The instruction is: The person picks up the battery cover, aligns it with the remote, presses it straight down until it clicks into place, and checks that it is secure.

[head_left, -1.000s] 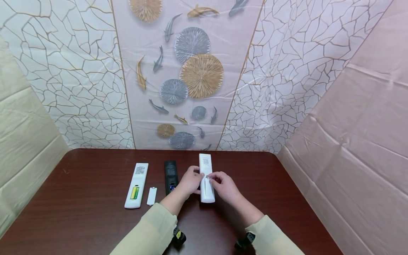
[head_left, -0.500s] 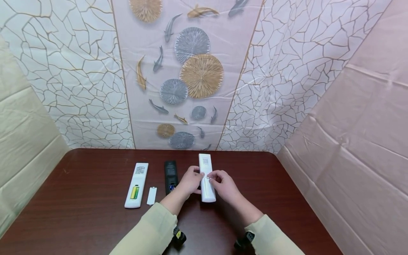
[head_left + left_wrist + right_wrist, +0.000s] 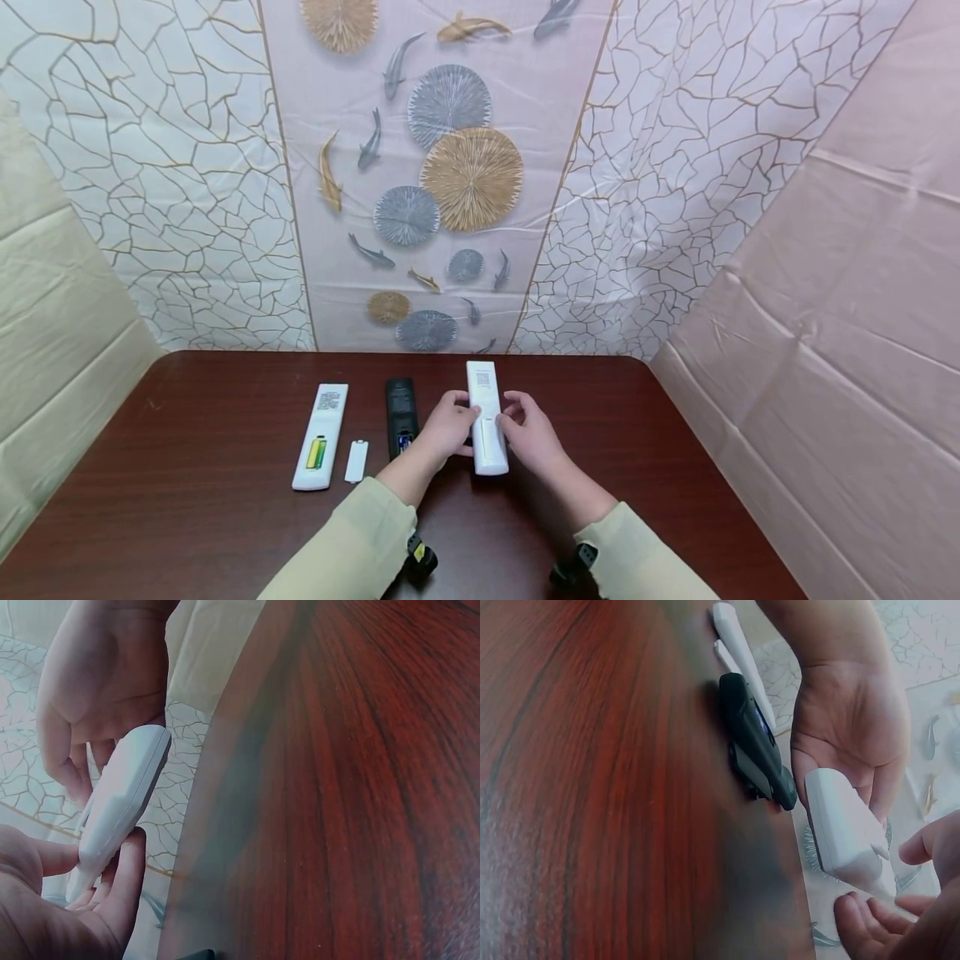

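A white remote point(image 3: 483, 392) lies back side up in my left hand point(image 3: 447, 427), which grips its left edge between thumb and fingers. On its lower half a battery cover point(image 3: 491, 450) shows a dark line along its length; in the right wrist view the cover point(image 3: 868, 817) stands slightly raised from the remote point(image 3: 840, 829). My right hand point(image 3: 535, 437) is at the remote's right edge, its fingers apart from the thumb with nothing between them. Whether the thumb touches the remote, I cannot tell.
Left of the hands lie a black remote point(image 3: 402, 404) with its battery bay uncovered, a loose white cover point(image 3: 357, 462) and another white remote point(image 3: 308, 473) with green-yellow batteries point(image 3: 317, 452). A patterned cloth point(image 3: 420, 150) hangs behind the brown table point(image 3: 217, 433).
My right hand's fingers have lifted off the battery cover and moved a little to the right, spreading from the thumb. My left hand keeps its grip on the remote.
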`<state>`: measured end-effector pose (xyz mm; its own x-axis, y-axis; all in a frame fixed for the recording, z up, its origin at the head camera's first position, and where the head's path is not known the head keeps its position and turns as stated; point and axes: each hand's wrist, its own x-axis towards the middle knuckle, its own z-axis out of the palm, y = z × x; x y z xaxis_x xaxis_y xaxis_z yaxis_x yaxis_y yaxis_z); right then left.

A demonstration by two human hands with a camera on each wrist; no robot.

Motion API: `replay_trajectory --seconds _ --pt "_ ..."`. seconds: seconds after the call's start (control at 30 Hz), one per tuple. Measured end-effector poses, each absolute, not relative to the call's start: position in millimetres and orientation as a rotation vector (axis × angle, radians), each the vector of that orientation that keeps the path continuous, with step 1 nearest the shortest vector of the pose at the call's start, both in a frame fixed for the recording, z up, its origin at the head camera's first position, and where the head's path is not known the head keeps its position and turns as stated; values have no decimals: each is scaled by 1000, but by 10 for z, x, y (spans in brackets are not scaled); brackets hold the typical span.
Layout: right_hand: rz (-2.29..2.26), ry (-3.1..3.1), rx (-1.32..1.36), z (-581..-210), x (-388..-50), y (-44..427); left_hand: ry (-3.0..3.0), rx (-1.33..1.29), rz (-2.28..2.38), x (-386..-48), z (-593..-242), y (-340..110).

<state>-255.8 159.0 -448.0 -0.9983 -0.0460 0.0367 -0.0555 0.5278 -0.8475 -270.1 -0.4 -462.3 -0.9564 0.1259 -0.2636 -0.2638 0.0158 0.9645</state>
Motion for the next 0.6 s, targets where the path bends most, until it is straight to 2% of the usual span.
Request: replay_trajectory --seconds 0.23,0.6 --pt "1796 -2729 -29 -4496 -2583 1580 2014 -121 2028 -2695 -4621 -14" --pt "1883 -2706 -51 -4493 -2603 1586 2019 -121 2035 -2685 -4599 -13"
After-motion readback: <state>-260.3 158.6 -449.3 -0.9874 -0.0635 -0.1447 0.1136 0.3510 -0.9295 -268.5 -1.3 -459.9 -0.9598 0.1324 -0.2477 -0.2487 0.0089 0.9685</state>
